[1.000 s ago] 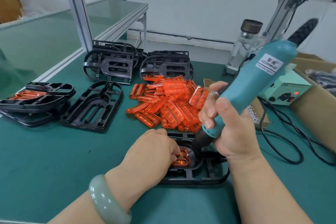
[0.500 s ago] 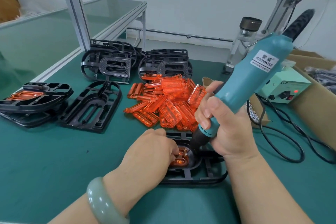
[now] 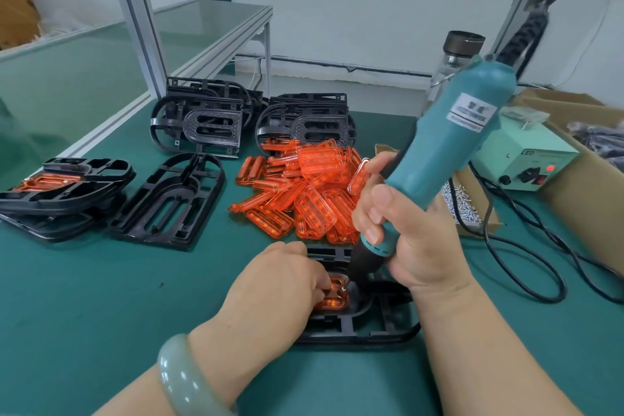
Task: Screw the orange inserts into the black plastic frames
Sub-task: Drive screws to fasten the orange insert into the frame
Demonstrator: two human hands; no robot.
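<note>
The desk point(image 3: 101, 314) is plain dark green. On it, under the left hand point(image 3: 280, 284), the frame point(image 3: 378, 324) is black and the insert point(image 3: 334, 297) is see-through orange. The screwdriver point(image 3: 449, 152) in the right hand point(image 3: 415, 240) is teal with a black nose and a white label, and just beyond both hands a heap of inserts point(image 3: 304, 196) is the same orange. The bracelet point(image 3: 182, 378) on the left wrist is milky pale green, and the box point(image 3: 526, 162) to the right of the right hand is pale green with a red light.

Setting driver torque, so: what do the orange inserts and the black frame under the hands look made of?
Orange inserts: apparently translucent glossy plastic; light glows through them and moulded ribs show. Black frame: opaque moulded plastic, likely, with a dull sheen on its thin ribs and cut-outs. Exact grade cannot be told.
</note>
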